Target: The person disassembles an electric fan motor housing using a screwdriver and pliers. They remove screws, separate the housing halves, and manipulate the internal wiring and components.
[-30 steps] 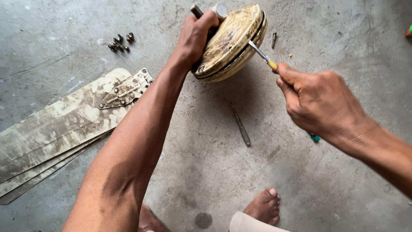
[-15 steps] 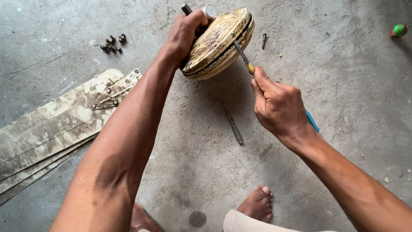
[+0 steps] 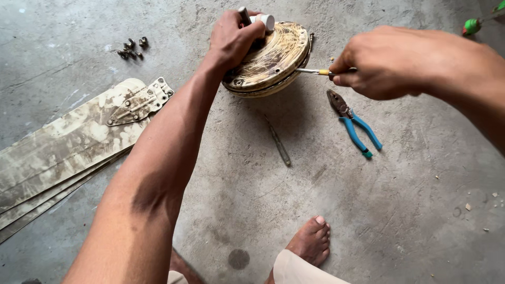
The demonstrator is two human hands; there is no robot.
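Left hand (image 3: 231,39) clamped over the top edge of the round fan motor housing (image 3: 268,60), fingers wrapped around the rim near the white shaft stub (image 3: 263,21); housing tilted up on its edge on the concrete floor (image 3: 368,210), at 12 o'clock in the view. Right hand (image 3: 400,63) closed on the handle of a screwdriver (image 3: 315,71), shaft horizontal, tip meeting the seam of the housing at its 3 o'clock side.

Blue-handled pliers (image 3: 352,123) lie on the floor just below the right hand, at 4 o'clock from the housing, untouched. Thin metal rod (image 3: 278,141) lies at 6 o'clock from the housing. Stack of dirty fan blades (image 3: 68,152) at 9 o'clock, mounting bracket end toward the housing. Small cluster of screws (image 3: 131,47) at 10 o'clock, well apart from both hands. Bare foot (image 3: 310,242) at 6 o'clock, near the bottom edge.
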